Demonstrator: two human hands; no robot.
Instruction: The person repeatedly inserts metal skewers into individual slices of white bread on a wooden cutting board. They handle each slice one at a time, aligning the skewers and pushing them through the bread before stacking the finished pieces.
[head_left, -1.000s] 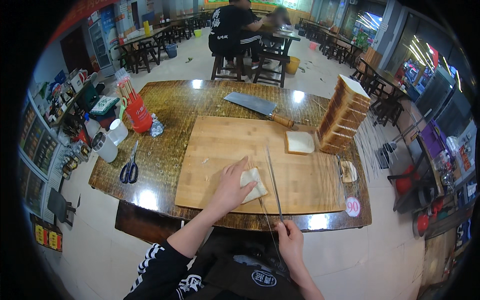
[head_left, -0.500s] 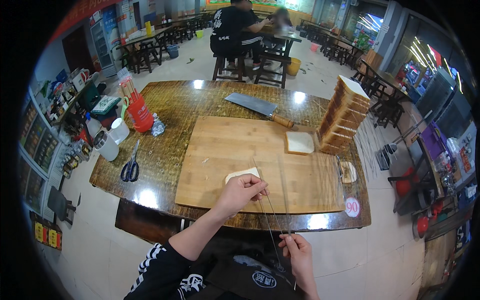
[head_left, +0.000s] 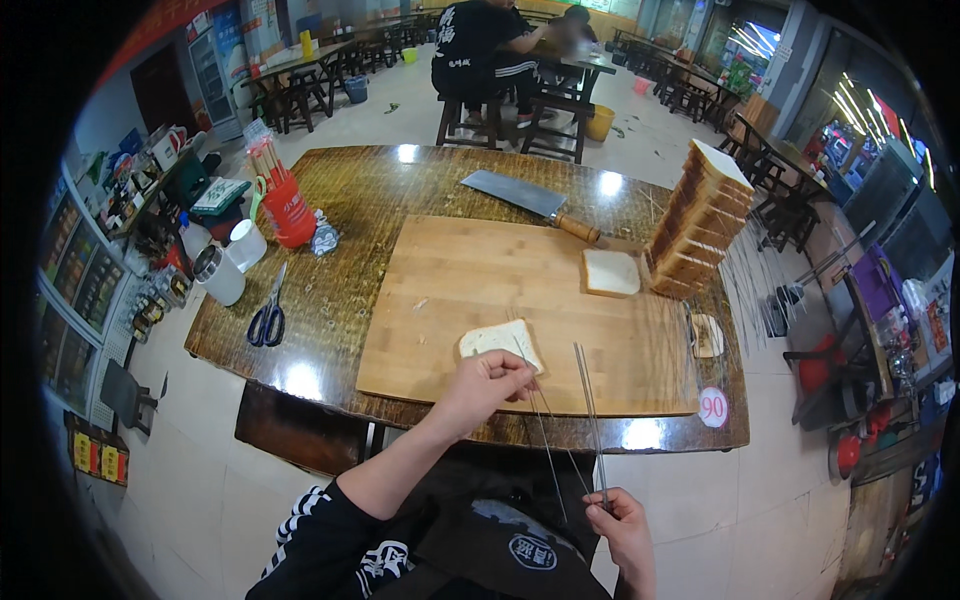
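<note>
My left hand [head_left: 483, 388] is closed in a pinch on thin metal skewers, their points rising past its fingertips. Just beyond it, partly hidden by the fingers, a slice of white bread [head_left: 500, 338] lies flat on the wooden cutting board [head_left: 440, 270]. My right hand [head_left: 622, 530], lower and in front of the table edge, is closed on more metal skewers [head_left: 588, 400] that stand up from its fingers. How many skewers each hand has is too fine to tell. A second bread slice [head_left: 611, 273] rests at the board's far right beside a tall stack of bread slices [head_left: 702, 215].
A cleaver [head_left: 515, 195] lies behind the board. Many loose skewers [head_left: 735, 290] spread by the stack, near a browned bread piece [head_left: 707, 336]. Scissors [head_left: 268, 318], a white cup [head_left: 222, 276] and a red container of sticks [head_left: 287, 212] are at left. A person sits farther off.
My right hand has moved down and right, its skewers now apart from my left hand's. The view has shifted slightly, and more of the near bread slice shows beyond my left hand.
</note>
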